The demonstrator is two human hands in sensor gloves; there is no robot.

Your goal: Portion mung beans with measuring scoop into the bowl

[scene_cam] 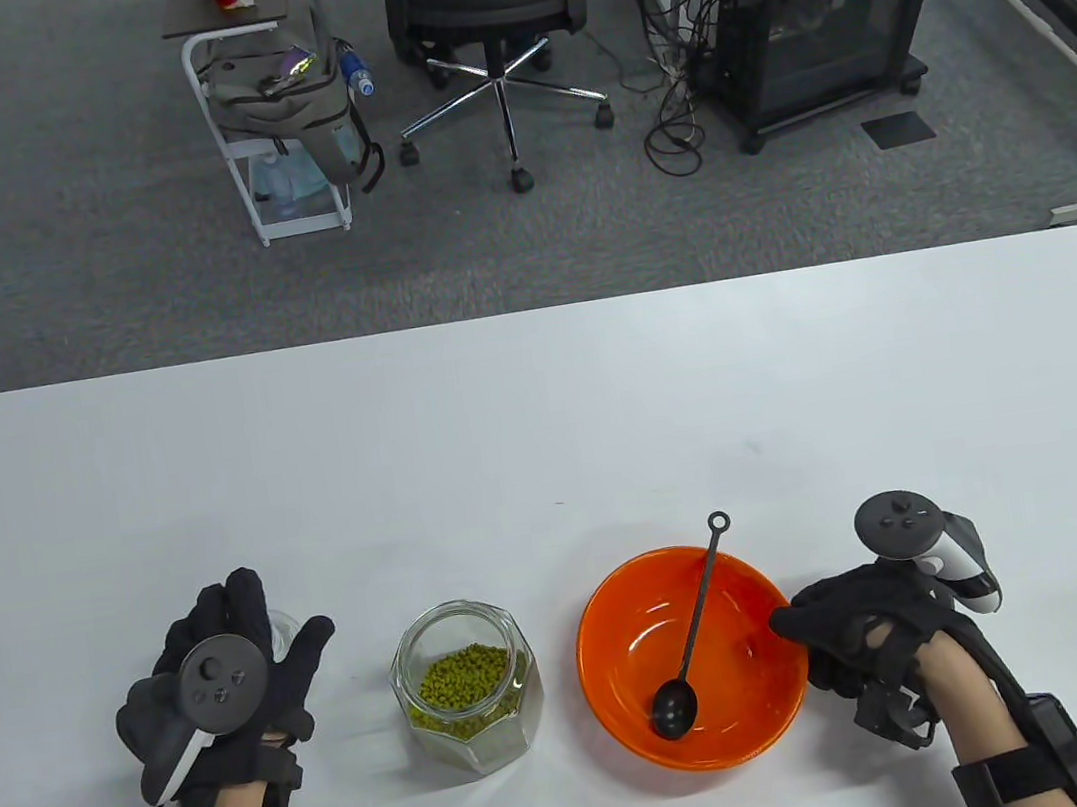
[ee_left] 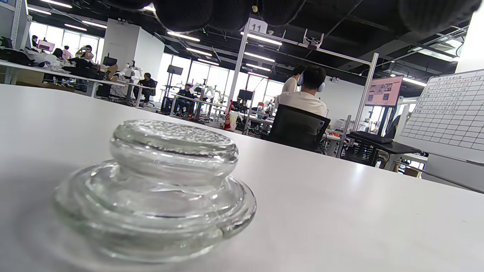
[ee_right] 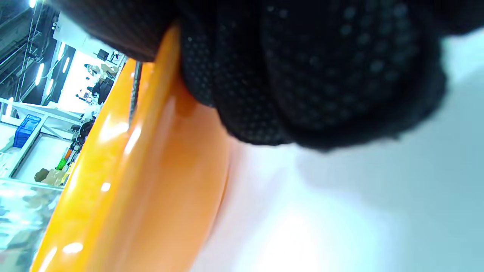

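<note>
Two gloved hands frame the lower edge of the table view, each with a tracker on its back. At lower right, the right hand (scene_cam: 851, 635) presses its fingers against the outer wall of the glossy orange plastic bowl (scene_cam: 606, 651); the right wrist view shows dotted fabric fingertips (ee_right: 302, 75) on the smooth rim, though whether they hook over it cannot be told. Inside the bowl lies the slim black measuring scoop (scene_cam: 690, 639), its round cup low on the bowl's floor and its ringed handle poking past the upper rim; the bowl appears to hold no beans yet. Left of centre stands the open, faceted clear glass jar (scene_cam: 468, 692), about half full of small green mung beans (scene_cam: 464, 680). At lower left, the left hand (scene_cam: 225, 673) hovers with fingers loosely spread over the thick, knobbed glass lid (ee_left: 155, 189), which rests on the matte white table (scene_cam: 539, 403) untouched. Risks appear plain: the light bowl may skid if pushed, the narrow jar mouth may knock beans from the scoop, and the heavy lid could chip if bumped.
</note>
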